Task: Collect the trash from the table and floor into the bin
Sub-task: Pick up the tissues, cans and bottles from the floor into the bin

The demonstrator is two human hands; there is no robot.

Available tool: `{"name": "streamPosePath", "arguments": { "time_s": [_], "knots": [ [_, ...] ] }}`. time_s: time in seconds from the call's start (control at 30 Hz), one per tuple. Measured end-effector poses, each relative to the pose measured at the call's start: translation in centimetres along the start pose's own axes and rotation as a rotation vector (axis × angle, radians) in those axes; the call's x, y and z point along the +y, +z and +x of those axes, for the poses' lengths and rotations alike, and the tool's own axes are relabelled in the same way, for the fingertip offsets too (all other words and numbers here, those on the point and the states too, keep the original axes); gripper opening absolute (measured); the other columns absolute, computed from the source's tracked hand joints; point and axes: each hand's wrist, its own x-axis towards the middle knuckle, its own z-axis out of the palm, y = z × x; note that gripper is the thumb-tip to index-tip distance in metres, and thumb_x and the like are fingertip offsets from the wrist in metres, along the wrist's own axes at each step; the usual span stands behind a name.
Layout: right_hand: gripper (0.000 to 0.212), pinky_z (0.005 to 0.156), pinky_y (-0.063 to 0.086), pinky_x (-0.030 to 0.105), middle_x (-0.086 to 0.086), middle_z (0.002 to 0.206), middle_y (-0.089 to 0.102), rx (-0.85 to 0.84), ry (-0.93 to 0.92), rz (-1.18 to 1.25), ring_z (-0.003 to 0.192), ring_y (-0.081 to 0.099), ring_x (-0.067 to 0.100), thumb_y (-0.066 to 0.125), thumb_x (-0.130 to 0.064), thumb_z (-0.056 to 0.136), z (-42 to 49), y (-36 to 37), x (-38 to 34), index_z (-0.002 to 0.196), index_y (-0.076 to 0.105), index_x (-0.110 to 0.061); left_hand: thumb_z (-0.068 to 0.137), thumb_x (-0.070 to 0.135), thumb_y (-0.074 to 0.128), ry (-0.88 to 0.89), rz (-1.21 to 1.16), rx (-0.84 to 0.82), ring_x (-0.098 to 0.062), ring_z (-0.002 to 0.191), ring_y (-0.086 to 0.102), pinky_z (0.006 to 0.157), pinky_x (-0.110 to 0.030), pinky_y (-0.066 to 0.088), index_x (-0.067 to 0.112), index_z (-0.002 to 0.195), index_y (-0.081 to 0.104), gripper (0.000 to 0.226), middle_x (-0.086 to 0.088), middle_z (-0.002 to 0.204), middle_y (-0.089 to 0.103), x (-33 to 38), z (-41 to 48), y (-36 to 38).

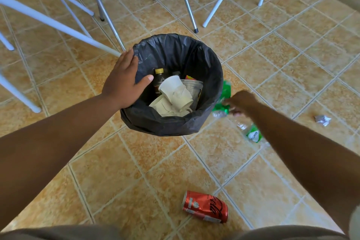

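**Four pieces of floor trash lie beside the bin**

We note our left hand [124, 82] clasping the rim of the round bin lined with a black plastic bag [204, 122], fingers outside and thumb hooked inside. White paper cups [175, 93] are piled within. Just right of the bin, our right hand [241, 103] meets a crumpled green plastic item [224, 93]. Blur hides the fingers, so we cannot tell whether they have closed.

Risks, as we judge them:
- A loose hold on that slick, crushed plastic could drop it outside the rim.
- The liner could slip under our left hand.
- The clear plastic bottle with a green label [253, 135], half under the right forearm, could be knocked away.
- The small silvery crumpled wrapper [322, 120], well apart at far right, is easily overlooked.

Writing: the dented red drink can [204, 206] shows script ending "cola", and the bottle's label seems to read "NAMTHI".
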Motion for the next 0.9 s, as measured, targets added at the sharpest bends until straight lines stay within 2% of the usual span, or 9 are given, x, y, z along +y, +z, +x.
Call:
{"name": "streamPosePath", "arguments": {
  "time_s": [0.1,0.2,0.3,0.4,0.47,0.53,0.63,0.77,0.9],
  "knots": [
    [0.043,0.057,0.058,0.032,0.018,0.102,0.073,0.282,-0.149,0.241,0.069,0.072,0.024,0.079,-0.027,0.078,-0.8,-6.2,-3.2,0.114,0.065,-0.008,0.09,0.068,0.027,0.001,0.008,-0.004,-0.02,0.151,-0.005,0.12,-0.035,0.001,0.007,0.155,0.015,0.089,-0.006,0.165,-0.002,0.0,0.0,0.0],
    [0.052,0.058,0.056,0.032,0.007,0.099,0.074,0.461,-0.404,0.428,0.076,0.073,0.018,0.073,-0.032,0.073,-4.2,-9.7,-6.4,0.122,0.062,-0.018,0.092,0.066,0.028,0.001,0.004,0.003,-0.02,0.151,-0.005,0.119,-0.033,-0.001,0.007,0.155,0.015,0.087,-0.005,0.165,-0.002,0.0,0.0,0.1],
    [0.047,0.061,0.054,0.031,0.0,0.088,0.076,0.313,-0.663,0.495,0.074,0.073,0.014,0.071,-0.032,0.072,-8.4,-9.1,-9.6,0.118,0.065,-0.026,0.093,0.067,0.023,0.0,-0.012,0.003,-0.018,0.151,-0.006,0.118,-0.031,-0.002,0.009,0.155,0.014,0.086,-0.004,0.165,-0.003,0.0,0.1,0.0],
    [0.046,0.055,0.053,0.03,-0.002,0.075,0.074,0.084,-0.701,0.372,0.061,0.069,0.012,0.074,-0.031,0.074,-11.3,-5.8,-11.8,0.118,0.069,-0.016,0.091,0.068,0.016,-0.015,-0.079,-0.002,-0.016,0.151,-0.006,0.119,-0.031,-0.001,0.01,0.155,0.015,0.087,-0.002,0.165,-0.002,0.1,-0.1,0.0],
    [0.044,0.059,0.054,0.031,-0.004,0.073,0.072,-0.02,-0.692,0.217,0.057,0.066,0.006,0.076,-0.034,0.078,-12.7,-3.2,-12.8,0.116,0.07,-0.012,0.092,0.067,0.015,-0.021,-0.126,0.008,-0.016,0.151,-0.004,0.12,-0.032,0.001,0.009,0.155,0.018,0.085,-0.002,0.165,0.001,0.2,-0.1,-0.1],
    [0.043,0.075,0.057,0.037,-0.001,0.085,0.074,-0.049,-0.725,0.022,0.073,0.069,0.008,0.076,-0.041,0.08,-13.5,-0.7,-13.2,0.112,0.071,-0.012,0.092,0.065,0.015,-0.017,-0.154,0.014,-0.017,0.151,-0.003,0.12,-0.032,0.001,0.009,0.154,0.019,0.084,-0.003,0.165,0.003,0.2,-0.3,-0.2],
    [0.056,0.093,0.052,0.034,0.004,0.111,0.072,-0.065,-0.777,-0.179,0.104,0.066,0.018,0.072,-0.049,0.083,-14.1,1.8,-13.3,0.125,0.066,-0.012,0.093,0.064,0.014,-0.015,-0.163,0.013,-0.016,0.151,-0.003,0.119,-0.03,-0.001,0.009,0.155,0.018,0.083,-0.003,0.165,0.003,0.3,-0.3,-0.2],
    [0.056,0.09,0.053,0.035,0.002,0.105,0.074,-0.025,-0.869,-0.293,0.099,0.066,0.017,0.068,-0.052,0.085,-14.2,2.8,-12.7,0.125,0.066,-0.013,0.097,0.061,0.019,-0.017,-0.122,0.012,-0.017,0.151,-0.004,0.12,-0.033,-0.001,0.008,0.155,0.017,0.078,-0.004,0.165,0.002,0.2,-0.2,-0.1],
    [0.049,0.09,0.054,0.034,0.004,0.106,0.074,-0.006,-0.949,-0.295,0.094,0.068,0.017,0.072,-0.042,0.086,-13.7,2.4,-11.3,0.124,0.067,-0.012,0.092,0.067,0.015,-0.01,-0.083,-0.006,-0.018,0.151,-0.005,0.12,-0.033,-0.002,0.008,0.155,0.014,0.086,-0.004,0.165,-0.001,0.2,-0.2,-0.1]
  ]
}}
